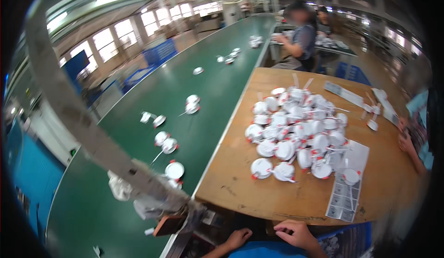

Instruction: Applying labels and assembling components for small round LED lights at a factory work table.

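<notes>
Past my slack, empty left hand (239, 238) and right hand (296, 234), discs (303, 128) heap at one o'clock; a post (90, 136) obstructs at ten.

1. Free room: bare desk (273, 203) left of the white disc pile (296, 129) and on its near side.
2. Obstacles: slanting post (104, 148) left of the pile; single disc (351, 177) at its near right.

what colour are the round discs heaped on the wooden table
The discs are mostly white, with red at the rims; the head view shows them best.
</notes>
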### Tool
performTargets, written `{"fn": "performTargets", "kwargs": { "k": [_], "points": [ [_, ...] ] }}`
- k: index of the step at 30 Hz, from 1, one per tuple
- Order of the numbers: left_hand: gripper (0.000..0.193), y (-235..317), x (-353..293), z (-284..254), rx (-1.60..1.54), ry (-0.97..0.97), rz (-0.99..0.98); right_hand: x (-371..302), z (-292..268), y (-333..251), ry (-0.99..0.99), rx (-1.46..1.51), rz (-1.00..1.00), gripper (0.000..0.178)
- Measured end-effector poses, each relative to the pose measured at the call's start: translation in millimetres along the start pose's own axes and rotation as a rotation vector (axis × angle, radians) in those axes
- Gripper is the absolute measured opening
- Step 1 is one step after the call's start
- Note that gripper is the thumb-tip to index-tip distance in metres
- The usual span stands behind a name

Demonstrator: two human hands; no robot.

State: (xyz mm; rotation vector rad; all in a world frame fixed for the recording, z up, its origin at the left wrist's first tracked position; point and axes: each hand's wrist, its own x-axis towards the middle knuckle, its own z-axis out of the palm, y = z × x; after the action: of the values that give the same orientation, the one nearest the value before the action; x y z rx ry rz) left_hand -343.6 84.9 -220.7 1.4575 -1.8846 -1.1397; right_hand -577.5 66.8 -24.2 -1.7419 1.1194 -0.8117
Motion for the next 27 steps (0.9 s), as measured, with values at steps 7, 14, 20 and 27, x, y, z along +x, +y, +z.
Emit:
{"fn": "performTargets", "kwargs": {
  "k": [7,14,20,27],
  "points": [
    [0.034,34,-111,-115,0.112,-0.269,-0.229,10,27,-31,-0.240,-0.040,-0.081,0.013],
    [0.035,107,-157,-230,-0.037,-0.278,-0.245,12,-17,-46,-0.333,-0.248,-0.154,0.033],
    [0.023,112,-201,-225,-0.264,0.333,-0.618,155,-38,-65,0.146,-0.553,-0.616,0.041],
    [0.017,111,-143,-198,-0.239,-0.426,-0.285,141,11,-34,-0.371,-0.620,-0.395,0.029]
  ]
}}
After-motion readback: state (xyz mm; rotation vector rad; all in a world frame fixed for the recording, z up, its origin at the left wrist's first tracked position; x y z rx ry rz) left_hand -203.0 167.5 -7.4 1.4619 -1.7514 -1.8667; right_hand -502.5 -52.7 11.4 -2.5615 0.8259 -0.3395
